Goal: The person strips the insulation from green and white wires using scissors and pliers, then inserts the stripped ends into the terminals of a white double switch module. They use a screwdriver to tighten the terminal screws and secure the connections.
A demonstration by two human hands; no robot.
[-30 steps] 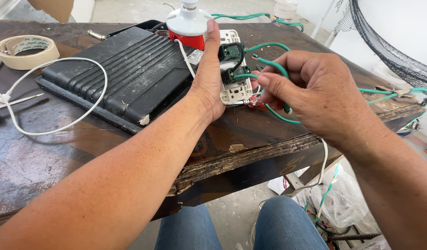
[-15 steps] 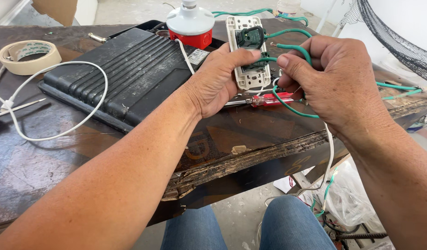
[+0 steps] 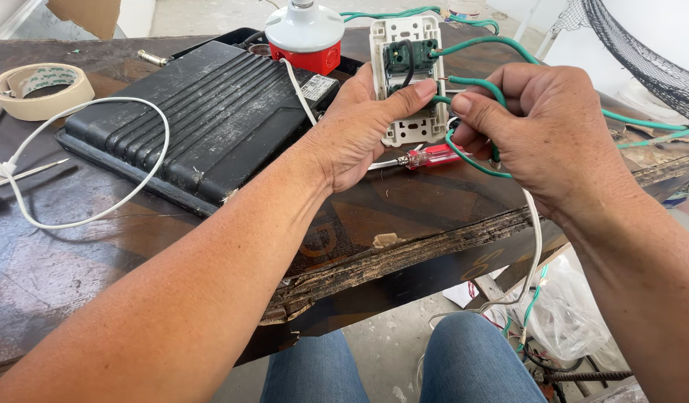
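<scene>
My left hand [image 3: 359, 127] grips a white wall switch frame [image 3: 406, 45] from behind, holding it upright with the thumb across its green module [image 3: 399, 58]. My right hand [image 3: 531, 134] pinches a green wire [image 3: 471, 83] beside the frame's right edge. More green wires [image 3: 553, 63] run off to the right. A red-handled screwdriver [image 3: 434, 157] lies on the dark wooden table [image 3: 404, 216] just under both hands.
A black ribbed flat case [image 3: 188, 112] lies at the table's middle, with a white cable [image 3: 98, 216] looping to its left. A roll of tape [image 3: 38, 89] sits far left. A white-and-red lamp holder [image 3: 305, 33] stands behind. The table's front edge is chipped.
Both hands have lifted the switch frame and turned it upright, facing me. The right hand has shifted up along the green wire.
</scene>
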